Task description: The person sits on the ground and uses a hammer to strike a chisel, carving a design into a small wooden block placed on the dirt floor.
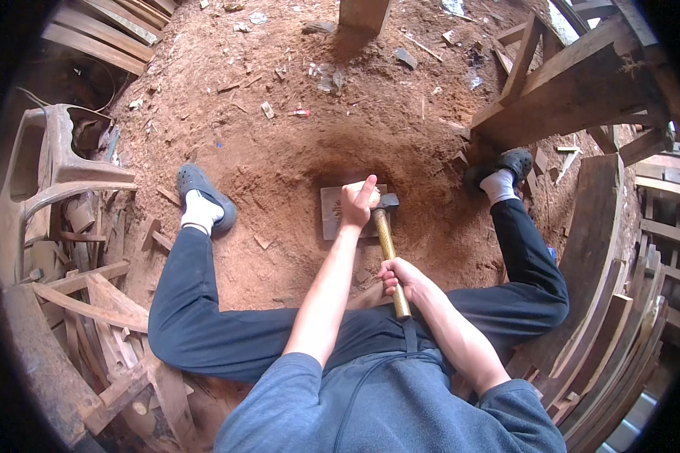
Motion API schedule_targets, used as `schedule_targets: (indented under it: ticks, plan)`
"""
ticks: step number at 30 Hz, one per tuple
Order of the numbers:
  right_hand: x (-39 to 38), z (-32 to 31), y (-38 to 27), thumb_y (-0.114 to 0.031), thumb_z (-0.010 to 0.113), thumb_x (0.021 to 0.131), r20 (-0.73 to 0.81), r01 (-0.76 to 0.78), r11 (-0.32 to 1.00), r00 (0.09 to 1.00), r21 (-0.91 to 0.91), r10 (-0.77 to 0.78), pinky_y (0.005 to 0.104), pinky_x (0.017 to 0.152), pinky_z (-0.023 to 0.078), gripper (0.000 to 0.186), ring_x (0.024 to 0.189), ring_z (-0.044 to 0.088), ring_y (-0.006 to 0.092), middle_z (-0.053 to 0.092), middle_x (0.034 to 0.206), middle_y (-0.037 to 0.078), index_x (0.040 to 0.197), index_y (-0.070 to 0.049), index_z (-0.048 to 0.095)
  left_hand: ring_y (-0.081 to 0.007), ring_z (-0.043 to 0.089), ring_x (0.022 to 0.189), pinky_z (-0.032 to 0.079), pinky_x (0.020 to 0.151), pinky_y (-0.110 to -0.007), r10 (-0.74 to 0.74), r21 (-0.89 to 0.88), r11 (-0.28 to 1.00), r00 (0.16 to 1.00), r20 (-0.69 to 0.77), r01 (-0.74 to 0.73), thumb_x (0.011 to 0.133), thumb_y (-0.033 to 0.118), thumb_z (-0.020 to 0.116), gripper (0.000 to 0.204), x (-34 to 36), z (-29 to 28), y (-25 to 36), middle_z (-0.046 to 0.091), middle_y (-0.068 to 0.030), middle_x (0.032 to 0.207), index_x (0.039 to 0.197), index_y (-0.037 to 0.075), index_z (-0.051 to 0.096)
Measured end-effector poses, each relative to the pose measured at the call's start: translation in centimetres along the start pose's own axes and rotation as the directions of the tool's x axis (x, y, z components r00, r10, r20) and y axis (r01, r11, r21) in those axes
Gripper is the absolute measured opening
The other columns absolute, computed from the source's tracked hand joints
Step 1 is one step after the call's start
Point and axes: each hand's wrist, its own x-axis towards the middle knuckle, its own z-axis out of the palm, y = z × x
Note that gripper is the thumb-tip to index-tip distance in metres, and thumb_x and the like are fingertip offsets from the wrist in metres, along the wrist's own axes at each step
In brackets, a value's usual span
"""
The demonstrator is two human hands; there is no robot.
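Note:
My right hand (402, 278) is wrapped round the lower part of a hammer (384, 235), which has a yellowish handle and a dark metal head. Its head lies right beside my left hand (357, 204), which is closed in a fist with the thumb pointing up. Whatever that fist may hold is hidden. Beneath it, a pale square panel (331, 221) with a dark pattern rests in a hollow of the brown ground between my legs. Hand and hammer cover much of the panel's middle and right side.
A worn plastic stool (68, 177) lies tipped at the left, near wood scraps (117, 325). Long planks (582, 279) lean at the right, below a heavy timber frame (559, 98). A wooden post (364, 13) stands ahead. Litter dots the ground.

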Motion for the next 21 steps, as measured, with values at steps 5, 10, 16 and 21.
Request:
schedule_targets:
  ticks: [5,10,16,21]
  plan:
    - [-0.1,0.3,-0.7,-0.001,0.055,0.072,0.025,0.044,0.999,0.999,-0.009,-0.044,0.0217,0.034,0.032,0.021,0.036,0.033,0.0037,0.036,0.051,-0.007,0.067,-0.012,0.039,-0.0061,0.034,0.045,0.025,0.044,-0.026,-0.111,-0.006,0.993,0.928,0.357,0.121,0.088,0.027,0.055,0.042,2.3,-2.9,0.5,0.041,0.0036,0.048,0.052,0.006,0.050]
    - [0.0,0.1,-0.7,-0.001,0.055,0.072,0.051,0.034,0.999,0.998,-0.002,-0.034,0.0217,0.034,0.032,0.021,0.036,0.034,0.0033,0.038,0.051,-0.007,0.070,-0.013,0.038,-0.0055,0.034,0.045,0.027,0.046,-0.025,-0.176,-0.070,0.971,0.879,0.444,0.230,0.084,0.025,0.059,0.036,2.8,-3.7,0.8,0.042,0.0040,0.048,0.055,0.004,0.054]
    - [0.3,0.0,-0.7,-0.001,0.055,0.072,0.042,0.029,1.000,0.999,-0.005,-0.029,0.0217,0.034,0.032,0.021,0.036,0.034,0.0034,0.038,0.051,-0.007,0.069,-0.013,0.038,-0.0104,0.050,0.054,0.040,0.051,-0.027,0.138,0.169,0.980,0.966,-0.220,-0.102,0.083,0.028,0.066,0.034,-0.3,0.1,1.0,0.055,-0.0013,0.058,0.064,0.002,0.056]
    - [0.3,0.1,-0.7,-0.001,0.054,0.073,0.035,0.014,1.000,0.999,0.020,-0.014,0.0218,0.034,0.031,0.022,0.036,0.033,0.0031,0.037,0.050,-0.007,0.067,-0.014,0.037,-0.0157,0.058,0.059,0.046,0.057,-0.030,0.200,0.345,0.930,0.961,-0.189,-0.126,0.067,0.018,0.079,0.026,-0.5,0.1,0.9,0.062,-0.0061,0.066,0.075,0.002,0.061]
